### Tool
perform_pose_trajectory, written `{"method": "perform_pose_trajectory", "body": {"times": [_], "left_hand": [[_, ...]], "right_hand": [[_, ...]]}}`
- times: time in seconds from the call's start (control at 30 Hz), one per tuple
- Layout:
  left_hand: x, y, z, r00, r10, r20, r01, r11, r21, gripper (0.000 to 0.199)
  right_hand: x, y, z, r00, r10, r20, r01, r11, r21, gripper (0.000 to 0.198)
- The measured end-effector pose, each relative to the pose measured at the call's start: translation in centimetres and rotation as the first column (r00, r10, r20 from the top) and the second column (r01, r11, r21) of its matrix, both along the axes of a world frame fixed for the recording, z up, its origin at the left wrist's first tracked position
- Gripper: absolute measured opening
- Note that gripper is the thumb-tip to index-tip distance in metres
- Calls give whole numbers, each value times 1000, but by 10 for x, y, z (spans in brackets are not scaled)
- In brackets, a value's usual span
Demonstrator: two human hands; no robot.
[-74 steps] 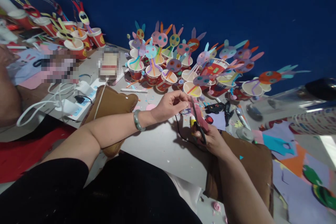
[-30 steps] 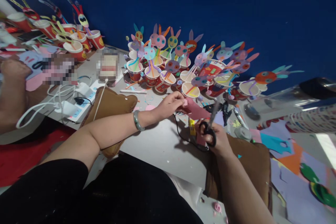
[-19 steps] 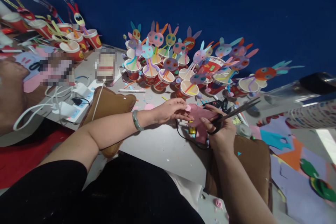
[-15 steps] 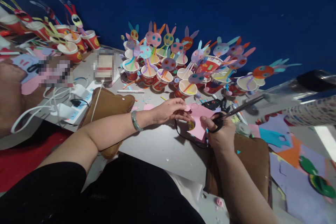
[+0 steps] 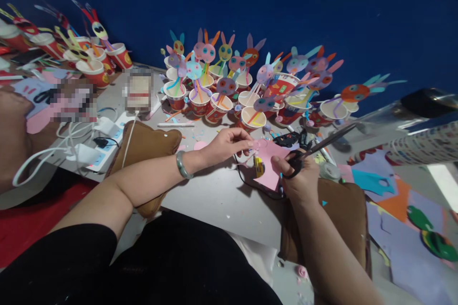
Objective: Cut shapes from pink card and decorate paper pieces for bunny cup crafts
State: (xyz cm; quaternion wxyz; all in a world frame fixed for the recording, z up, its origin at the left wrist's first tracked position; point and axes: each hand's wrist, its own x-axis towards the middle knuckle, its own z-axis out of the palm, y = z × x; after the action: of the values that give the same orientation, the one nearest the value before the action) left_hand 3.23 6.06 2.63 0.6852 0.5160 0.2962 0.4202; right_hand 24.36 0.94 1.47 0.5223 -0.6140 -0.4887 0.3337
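My right hand [image 5: 302, 176] is closed round black-handled scissors [image 5: 327, 140], whose blades point up and right, away from the paper. Against its thumb is a cut sheet of pink paper [image 5: 270, 171]; whether the thumb grips the sheet is unclear. My left hand [image 5: 229, 145], with a bangle on its wrist, is just left of the sheet. Its fingers are curled toward the thumb, and anything between them is too small to make out. A small yellow object [image 5: 259, 167] shows at the sheet's left edge. A dark cable [image 5: 243, 178] curves below it.
Several paper cups [image 5: 253, 119] with paper rabbit figures stand along the blue wall. Brown cushions [image 5: 150, 145] lie at both sides. A power strip [image 5: 107, 140] is at left, near another person's arm [image 5: 12, 138]. Coloured sheets [image 5: 404, 252] and a clear bottle [image 5: 390, 114] are at right.
My left hand has drawn back slightly left from the pink paper, and its fingers have curled in. My right hand still holds the scissors in nearly the same place. The view has shifted slightly.
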Motion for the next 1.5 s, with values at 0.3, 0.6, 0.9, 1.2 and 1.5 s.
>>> {"method": "perform_pose_trajectory", "body": {"times": [0.3,0.6,0.9,1.2,1.5], "left_hand": [[-1,1,5,998,63,-31,-61,997,53,31],[-2,1,6,998,65,-17,-64,997,50,31],[-1,1,-3,998,56,-18,-53,992,114,33],[-2,4,-2,994,101,-45,-95,990,108,25],[-2,7,-4,992,120,-25,-120,993,24,27]], "right_hand": [[3,3,-6,997,43,-63,-44,999,-10,41],[-3,6,2,985,30,-170,-33,999,-12,44],[-4,6,3,978,35,-204,-40,999,-18,39],[-1,5,-4,986,3,-164,-10,999,-44,41],[-1,5,-6,982,-10,-187,0,999,-52,42]]}}
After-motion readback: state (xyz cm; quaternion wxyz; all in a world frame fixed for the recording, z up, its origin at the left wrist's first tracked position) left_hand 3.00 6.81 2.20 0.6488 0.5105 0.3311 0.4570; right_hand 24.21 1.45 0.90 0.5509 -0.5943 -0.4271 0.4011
